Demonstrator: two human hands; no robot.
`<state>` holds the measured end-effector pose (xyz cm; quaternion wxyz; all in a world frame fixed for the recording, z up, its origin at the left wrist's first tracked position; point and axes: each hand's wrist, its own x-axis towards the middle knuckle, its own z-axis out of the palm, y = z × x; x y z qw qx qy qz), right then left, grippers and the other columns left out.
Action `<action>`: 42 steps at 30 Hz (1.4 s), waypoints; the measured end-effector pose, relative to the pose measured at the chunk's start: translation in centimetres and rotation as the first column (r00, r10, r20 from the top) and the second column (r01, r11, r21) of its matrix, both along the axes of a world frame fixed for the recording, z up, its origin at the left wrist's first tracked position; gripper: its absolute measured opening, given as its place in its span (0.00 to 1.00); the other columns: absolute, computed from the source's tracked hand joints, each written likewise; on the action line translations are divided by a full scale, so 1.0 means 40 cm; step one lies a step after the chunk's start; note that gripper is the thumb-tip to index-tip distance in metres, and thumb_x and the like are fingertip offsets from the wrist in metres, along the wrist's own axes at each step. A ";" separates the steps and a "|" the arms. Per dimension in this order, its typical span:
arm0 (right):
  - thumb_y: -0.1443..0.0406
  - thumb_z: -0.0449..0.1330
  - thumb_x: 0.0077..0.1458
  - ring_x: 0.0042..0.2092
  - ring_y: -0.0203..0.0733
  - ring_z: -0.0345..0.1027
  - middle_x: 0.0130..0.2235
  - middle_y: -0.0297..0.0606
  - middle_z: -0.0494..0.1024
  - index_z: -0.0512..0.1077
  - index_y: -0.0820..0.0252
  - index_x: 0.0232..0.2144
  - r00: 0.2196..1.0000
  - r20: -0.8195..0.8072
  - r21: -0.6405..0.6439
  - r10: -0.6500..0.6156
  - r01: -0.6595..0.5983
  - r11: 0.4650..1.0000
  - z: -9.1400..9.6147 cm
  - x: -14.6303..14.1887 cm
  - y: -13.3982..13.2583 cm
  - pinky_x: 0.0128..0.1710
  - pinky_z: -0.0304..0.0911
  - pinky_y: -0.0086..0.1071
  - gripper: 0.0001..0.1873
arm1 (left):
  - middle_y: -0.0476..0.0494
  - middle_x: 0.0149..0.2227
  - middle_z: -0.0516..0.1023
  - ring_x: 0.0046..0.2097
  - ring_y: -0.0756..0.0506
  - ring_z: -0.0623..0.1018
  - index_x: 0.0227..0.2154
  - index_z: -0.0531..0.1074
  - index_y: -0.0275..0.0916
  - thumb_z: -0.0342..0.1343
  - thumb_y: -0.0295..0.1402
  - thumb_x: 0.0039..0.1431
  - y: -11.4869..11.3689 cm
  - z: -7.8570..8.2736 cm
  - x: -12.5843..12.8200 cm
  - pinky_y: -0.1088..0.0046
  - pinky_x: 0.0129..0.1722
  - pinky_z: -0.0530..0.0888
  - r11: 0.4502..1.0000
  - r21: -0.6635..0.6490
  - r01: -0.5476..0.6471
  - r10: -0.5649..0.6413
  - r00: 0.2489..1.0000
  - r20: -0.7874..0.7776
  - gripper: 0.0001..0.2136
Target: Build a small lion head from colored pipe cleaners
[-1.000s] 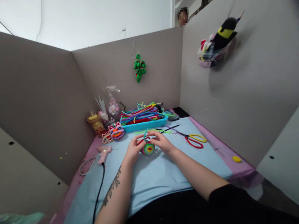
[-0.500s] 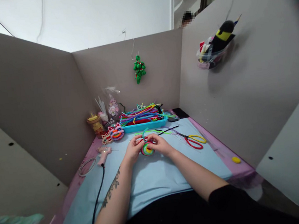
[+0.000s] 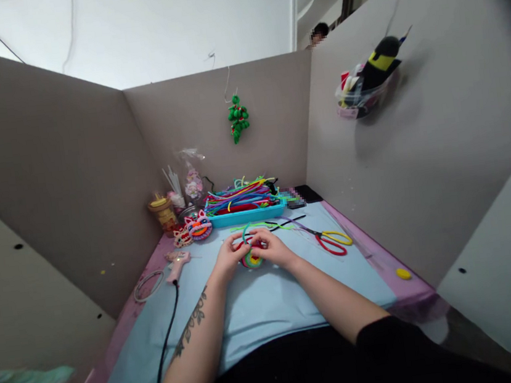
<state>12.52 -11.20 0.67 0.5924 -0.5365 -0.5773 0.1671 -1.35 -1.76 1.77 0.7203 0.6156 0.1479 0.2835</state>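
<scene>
Over the middle of the table, both hands hold a small round craft piece (image 3: 251,260) coiled from red, green and yellow pipe cleaners. My left hand (image 3: 230,253) grips its left side, thumb and fingers closed on it. From the right, my right hand (image 3: 269,247) pinches its upper edge, with the thumb near the yellow centre. A teal pipe cleaner end (image 3: 245,232) sticks up from the piece between the hands. The fingers hide the piece's upper part. Loose green and black pipe cleaners (image 3: 274,224) lie just behind the hands.
Scissors (image 3: 331,243) with red and yellow handles lie to the right. A pink glue gun (image 3: 179,266) with a black cord is on the left. Behind stands a blue tray (image 3: 244,217) of pipe cleaners, beside a lion-head craft (image 3: 199,226). Grey partitions (image 3: 172,121) enclose the table.
The fingers have shifted slightly on the round piece, which has tilted a little. The teal end leans further left and stands lower. Everything else on the table stays in place.
</scene>
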 end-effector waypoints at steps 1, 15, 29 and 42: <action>0.64 0.64 0.43 0.54 0.47 0.59 0.47 0.41 0.66 0.72 0.56 0.30 1.000 0.004 -0.008 0.002 -0.002 1.000 0.001 -0.001 -0.001 0.50 0.59 0.41 0.08 | 0.40 0.33 0.79 0.32 0.44 0.78 0.48 0.64 0.34 0.66 0.37 0.40 0.000 0.000 0.000 0.69 0.34 0.73 1.000 0.007 -0.018 0.018 1.000 -0.008 0.30; 0.61 0.61 0.48 0.55 0.46 0.58 0.51 0.41 0.65 0.71 0.58 0.23 0.997 0.023 0.064 -0.073 0.072 0.995 0.032 -0.031 0.004 0.56 0.50 0.41 0.07 | 0.52 0.22 0.72 0.22 0.53 0.70 0.42 0.65 0.35 0.63 0.31 0.40 -0.033 -0.004 0.020 0.78 0.24 0.66 0.951 0.287 -0.117 0.136 0.990 -0.048 0.23; 0.58 0.64 0.43 0.56 0.47 0.56 0.49 0.40 0.65 0.72 0.58 0.21 0.981 -0.194 0.043 -0.012 0.020 0.999 0.015 -0.018 0.016 0.56 0.49 0.40 0.10 | 0.54 0.19 0.70 0.22 0.52 0.69 0.43 0.65 0.35 0.64 0.35 0.41 -0.039 0.000 0.021 0.78 0.24 0.64 0.948 0.298 -0.114 0.128 0.991 -0.029 0.24; 0.54 0.63 0.44 0.54 0.47 0.57 0.49 0.40 0.64 0.73 0.57 0.25 0.977 -0.211 0.023 0.009 -0.004 1.000 0.025 -0.009 0.012 0.57 0.49 0.41 0.13 | 0.51 0.24 0.74 0.26 0.49 0.75 0.44 0.64 0.37 0.67 0.34 0.38 -0.036 -0.008 0.023 0.74 0.30 0.70 0.996 0.066 0.064 -0.063 0.998 -0.022 0.28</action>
